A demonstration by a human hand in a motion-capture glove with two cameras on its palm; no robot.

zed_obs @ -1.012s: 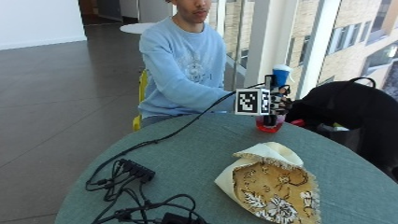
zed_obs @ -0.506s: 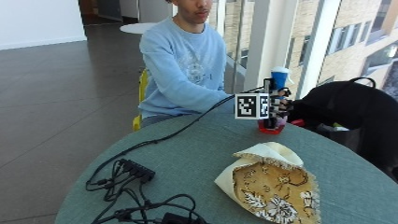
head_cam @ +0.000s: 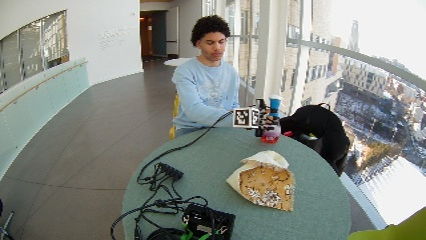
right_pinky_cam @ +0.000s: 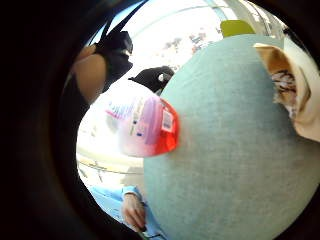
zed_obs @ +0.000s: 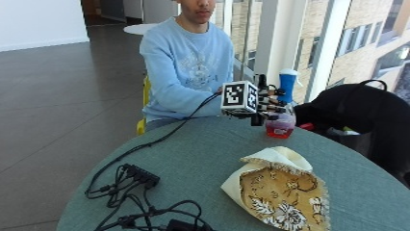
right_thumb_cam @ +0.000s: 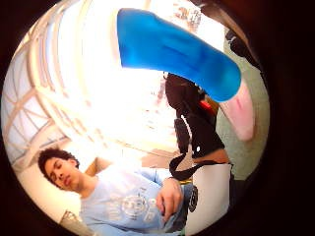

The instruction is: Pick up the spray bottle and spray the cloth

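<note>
A gloved right hand (zed_obs: 268, 109) closes its grip around a blue-capped, pink plastic spray bottle (zed_obs: 282, 103) at the round worktop's (zed_obs: 192, 163) far edge, twelve o'clock from the crumpled floral cloth (zed_obs: 280, 194).

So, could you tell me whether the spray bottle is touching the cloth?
Apart: the outside view shows bare table between the spray bottle and the cloth.

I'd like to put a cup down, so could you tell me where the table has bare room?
Bare green tabletop lies between the black cable tangle and the folded floral cloth. It is crowded at the far edge, where the gloved right hand meets the blue-capped pink spray bottle.
</note>
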